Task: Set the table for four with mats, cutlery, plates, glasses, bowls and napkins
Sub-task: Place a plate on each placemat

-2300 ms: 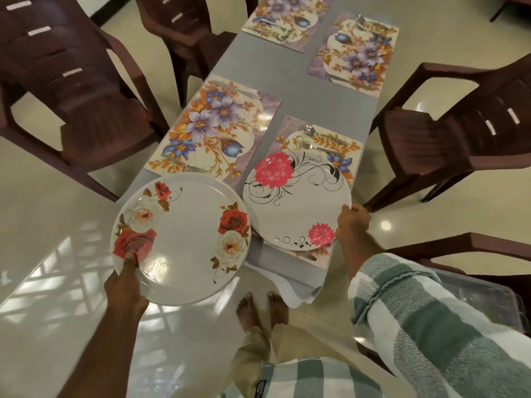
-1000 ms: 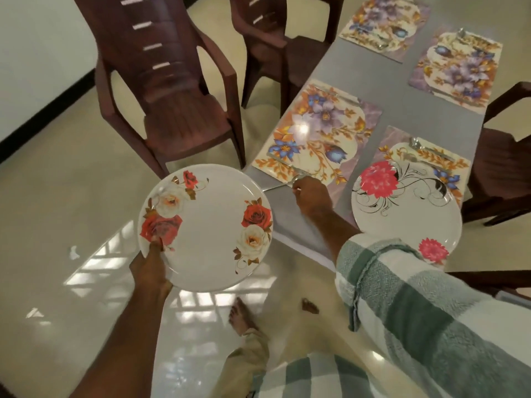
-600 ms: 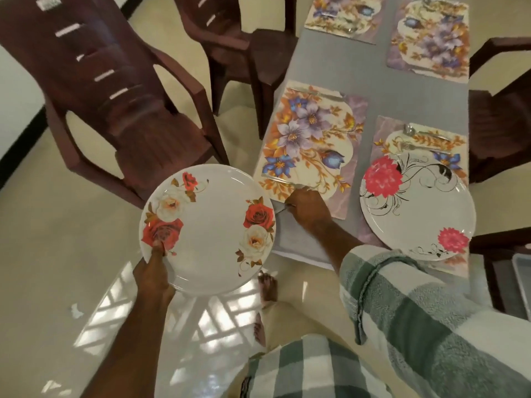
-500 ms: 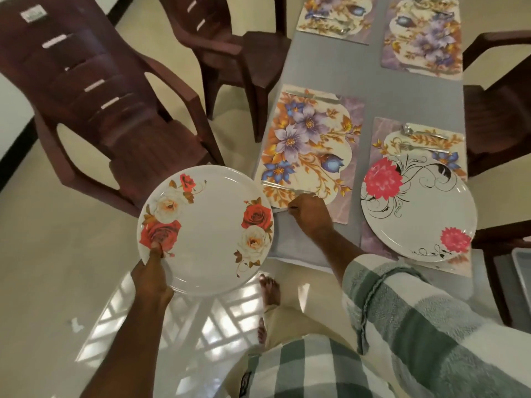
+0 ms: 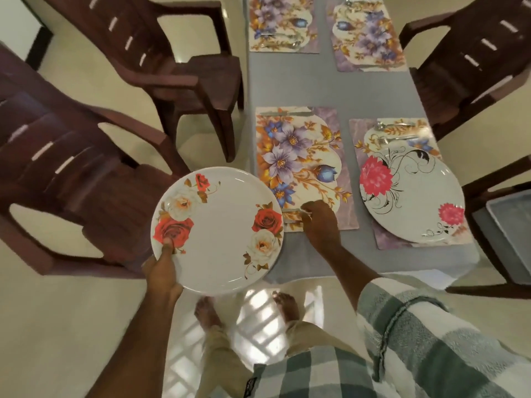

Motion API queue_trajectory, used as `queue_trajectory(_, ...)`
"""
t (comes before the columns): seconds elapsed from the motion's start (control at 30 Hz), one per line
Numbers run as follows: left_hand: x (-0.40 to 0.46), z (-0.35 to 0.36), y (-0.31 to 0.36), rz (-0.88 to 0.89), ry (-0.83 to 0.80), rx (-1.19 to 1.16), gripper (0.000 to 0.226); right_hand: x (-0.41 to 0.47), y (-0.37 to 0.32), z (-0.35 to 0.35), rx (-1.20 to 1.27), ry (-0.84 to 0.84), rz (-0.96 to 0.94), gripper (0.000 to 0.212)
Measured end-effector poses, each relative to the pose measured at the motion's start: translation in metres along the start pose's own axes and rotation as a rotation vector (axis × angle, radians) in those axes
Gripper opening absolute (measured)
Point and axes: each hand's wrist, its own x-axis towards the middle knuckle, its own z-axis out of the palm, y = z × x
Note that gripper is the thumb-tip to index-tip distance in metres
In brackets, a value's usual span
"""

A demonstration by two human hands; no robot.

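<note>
The left hand (image 5: 161,271) holds a rose-patterned plate (image 5: 217,229) by its near rim, thumb on top, off the bench's (image 5: 293,81) left near corner. The right hand (image 5: 317,222) pinches a piece of cutlery (image 5: 291,217) at the near edge of the near-left floral mat (image 5: 301,165). A pink-flowered plate (image 5: 411,193) lies on the near-right mat (image 5: 365,130), with cutlery at its far edge. Two more mats lie farther along the bench. Brown chairs (image 5: 178,67) flank both sides.

Left hand (image 5: 161,268): I grip the rose plate (image 5: 217,229) rim, thumb on top.
Right hand (image 5: 320,225): just right of that plate, fingers curled, pinching cutlery (image 5: 293,218).
</note>
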Motion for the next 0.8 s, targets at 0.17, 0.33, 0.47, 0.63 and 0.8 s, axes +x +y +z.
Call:
queue_trajectory(0.17,0.061,0.003,0.025,-0.076,-0.216,0.113,0.057,0.002,-0.067,0.011,0.397,0.079,0.353,0.024)
queue_trajectory(0.33,0.063,0.024,0.073,-0.099,-0.380,0.202,0.033,0.002,-0.094,0.016,0.457,0.109,0.527,0.029)
queue_trajectory(0.47,0.072,0.054,0.098,-0.060,-0.513,0.206,0.049,0.006,-0.101,0.010,0.551,0.234,0.571,0.025)
queue_trajectory(0.63,0.087,0.099,0.122,-0.076,-0.565,0.284,0.079,0.027,-0.100,0.011,0.514,0.382,0.664,0.016)
queue_trajectory(0.8,0.089,0.136,0.138,-0.034,-0.496,0.385,0.050,0.057,-0.097,0.016,0.582,0.498,0.779,0.021)
